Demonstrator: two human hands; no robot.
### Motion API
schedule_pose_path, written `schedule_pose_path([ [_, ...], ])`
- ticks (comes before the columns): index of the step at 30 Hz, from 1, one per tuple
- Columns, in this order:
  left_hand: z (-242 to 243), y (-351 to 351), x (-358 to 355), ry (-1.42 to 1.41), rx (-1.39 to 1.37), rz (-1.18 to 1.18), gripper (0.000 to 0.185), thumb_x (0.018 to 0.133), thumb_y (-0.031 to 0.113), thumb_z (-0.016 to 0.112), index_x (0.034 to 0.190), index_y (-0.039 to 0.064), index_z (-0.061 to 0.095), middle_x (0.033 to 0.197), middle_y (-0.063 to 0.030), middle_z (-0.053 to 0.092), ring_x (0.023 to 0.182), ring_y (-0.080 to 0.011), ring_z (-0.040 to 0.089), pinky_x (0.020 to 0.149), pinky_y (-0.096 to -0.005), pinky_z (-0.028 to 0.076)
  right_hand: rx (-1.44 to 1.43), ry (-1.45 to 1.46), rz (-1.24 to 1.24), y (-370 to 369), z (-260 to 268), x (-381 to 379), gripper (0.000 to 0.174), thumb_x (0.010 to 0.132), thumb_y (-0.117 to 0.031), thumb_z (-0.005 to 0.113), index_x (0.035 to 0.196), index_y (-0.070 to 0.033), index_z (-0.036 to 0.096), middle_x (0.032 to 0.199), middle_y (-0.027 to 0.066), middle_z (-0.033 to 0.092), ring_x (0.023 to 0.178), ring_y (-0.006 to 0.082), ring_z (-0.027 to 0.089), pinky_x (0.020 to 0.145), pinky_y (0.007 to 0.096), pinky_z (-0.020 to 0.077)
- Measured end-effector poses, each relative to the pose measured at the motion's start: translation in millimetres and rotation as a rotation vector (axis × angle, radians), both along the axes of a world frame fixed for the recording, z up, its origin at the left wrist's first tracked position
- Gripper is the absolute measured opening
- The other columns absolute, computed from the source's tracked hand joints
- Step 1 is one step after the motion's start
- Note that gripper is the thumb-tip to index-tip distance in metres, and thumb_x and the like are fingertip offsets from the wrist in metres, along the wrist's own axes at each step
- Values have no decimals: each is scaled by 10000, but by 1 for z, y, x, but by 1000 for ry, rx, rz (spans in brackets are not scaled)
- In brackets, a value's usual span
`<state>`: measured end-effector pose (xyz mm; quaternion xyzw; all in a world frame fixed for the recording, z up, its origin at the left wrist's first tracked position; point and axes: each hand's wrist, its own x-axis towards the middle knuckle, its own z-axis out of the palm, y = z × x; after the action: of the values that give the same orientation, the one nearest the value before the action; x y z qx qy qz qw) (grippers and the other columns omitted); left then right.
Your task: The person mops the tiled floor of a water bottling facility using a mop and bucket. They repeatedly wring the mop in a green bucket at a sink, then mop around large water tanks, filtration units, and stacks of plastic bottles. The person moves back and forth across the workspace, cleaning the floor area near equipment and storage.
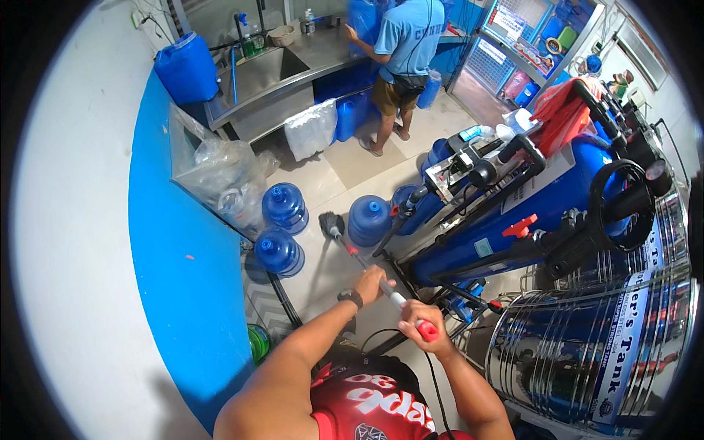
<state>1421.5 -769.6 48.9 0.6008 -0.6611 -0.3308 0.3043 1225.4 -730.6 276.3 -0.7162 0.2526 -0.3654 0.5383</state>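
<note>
My left hand (371, 285) is wrapped around the grey pole of a mop (359, 257), a dark watch on its wrist. Closer to my body, my right hand (422, 323) grips the upper end of the same pole, just below its red cap. The dark mop head (331, 224) rests on the tiled floor (324, 275). To its right stands a blue water jug (369, 221), apart from or barely beside the mop head. Two more blue jugs, a far one (285, 209) and a near one (279, 253), stand to its left.
A person in a blue shirt (412, 38) stands at the steel sink counter (258, 88). Along the right are blue filter tanks (495, 220), black pipes (489, 264) and a ribbed stainless steel tank (544, 341). Clear plastic bags (220, 170) lie by the blue-painted wall (181, 247).
</note>
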Motion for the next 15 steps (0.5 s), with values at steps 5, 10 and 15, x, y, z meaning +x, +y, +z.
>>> schedule_pose_path([
  [5,0,49,-68,79,-80,-162,344,909,365,813,859,76,634,957,-180,656,935,-406,644,827,-482,511,88,56,-39,43,37,-61,262,854,34,725,691,-36,532,680,66,605,690,230,585,793,399,513],
  [10,20,71,-126,100,64,-465,266,872,286,819,944,71,679,982,-170,680,977,-395,658,829,-476,512,171,72,-236,82,69,-113,253,846,-10,726,658,-31,558,671,70,620,704,221,606,876,419,521],
  [15,41,81,-189,35,340,-788,290,833,303,838,955,80,697,952,-150,701,964,-375,685,814,-484,514,207,81,-464,129,86,-155,239,868,-26,726,679,0,583,674,80,613,772,225,638,858,373,525],
])
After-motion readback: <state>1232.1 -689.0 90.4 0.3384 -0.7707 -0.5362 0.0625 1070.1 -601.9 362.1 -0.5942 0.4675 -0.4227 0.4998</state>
